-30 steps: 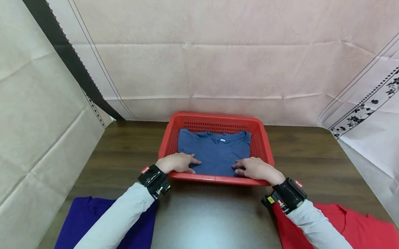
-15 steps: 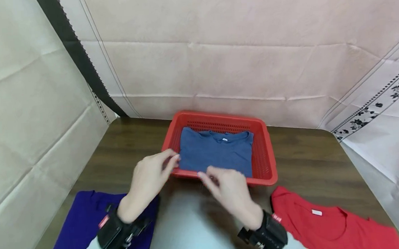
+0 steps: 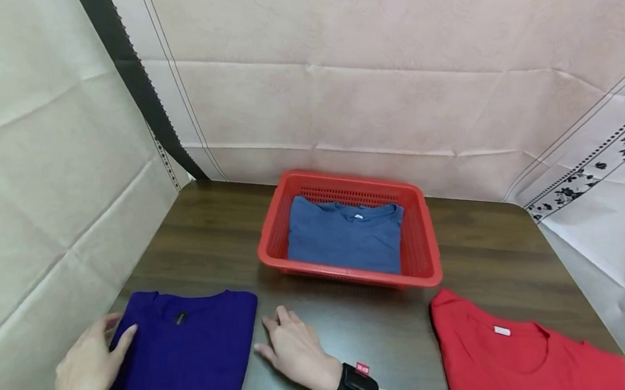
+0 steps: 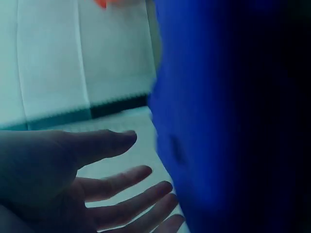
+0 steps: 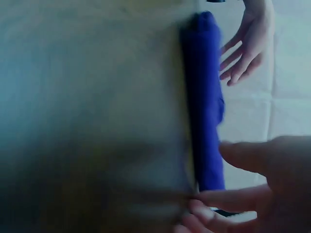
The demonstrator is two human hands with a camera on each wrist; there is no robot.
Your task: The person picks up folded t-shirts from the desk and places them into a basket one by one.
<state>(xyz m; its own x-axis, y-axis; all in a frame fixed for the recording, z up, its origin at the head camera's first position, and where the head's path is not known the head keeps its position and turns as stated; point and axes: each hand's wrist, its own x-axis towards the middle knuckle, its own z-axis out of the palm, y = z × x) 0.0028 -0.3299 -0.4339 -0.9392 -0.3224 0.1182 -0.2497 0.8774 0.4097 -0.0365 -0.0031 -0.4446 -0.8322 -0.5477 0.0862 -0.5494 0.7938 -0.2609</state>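
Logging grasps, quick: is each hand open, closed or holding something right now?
Left hand: open, holding nothing, at the left edge of the purple shirt.
Right hand: open, holding nothing, near that shirt's right edge.

A broad lane over the tabletop (image 3: 391,339) is left between the folded purple shirt (image 3: 188,352) and the folded red shirt (image 3: 521,349), partly taken up by the right hand (image 3: 300,351). Ahead, it is blocked by the red plastic basket (image 3: 430,235), whose inside can be entered from above. Leftward, passage is bounded by the wall covering (image 3: 51,223).
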